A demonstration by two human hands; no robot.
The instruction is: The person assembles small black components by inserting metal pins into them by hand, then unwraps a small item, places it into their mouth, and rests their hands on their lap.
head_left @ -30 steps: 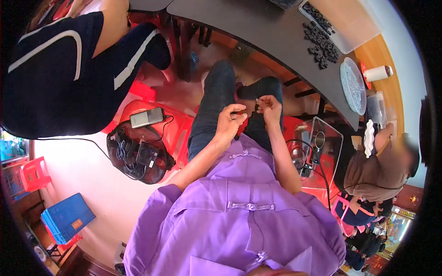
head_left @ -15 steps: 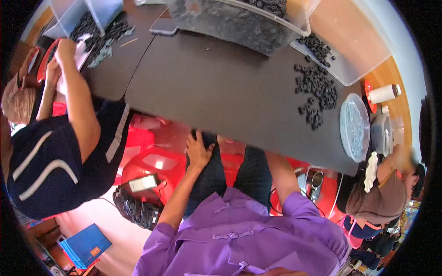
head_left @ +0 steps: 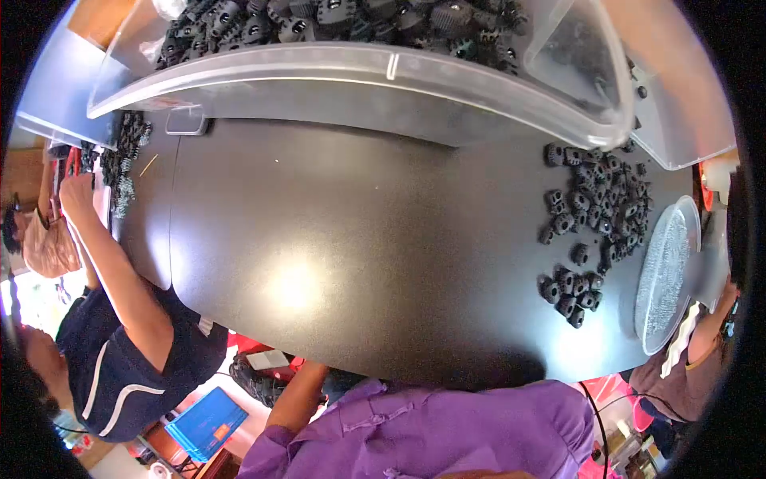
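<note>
Neither of my hands shows at this moment. My left forearm (head_left: 299, 399) reaches forward below the near edge of the dark table (head_left: 375, 231), and the table hides the hand. My right arm is out of sight below the tabletop. Across the table stands a large clear plastic bin (head_left: 319, 64) heaped with black gears (head_left: 335, 14). A loose pile of small black gears (head_left: 594, 199) lies to the right, with a smaller cluster of gears (head_left: 570, 295) closer to me.
A clear round tub (head_left: 669, 279) sits at the table's right edge. On the left, a co-worker's arm (head_left: 120, 263) rests near dark parts (head_left: 124, 160). Another person's arm (head_left: 702, 335) is at the far right. Blue folders (head_left: 206, 423) lie below left.
The view has tilted up and moved closer to the bin, showing the gears inside. My left hand, seen resting on my knee before, is now hidden under the table.
</note>
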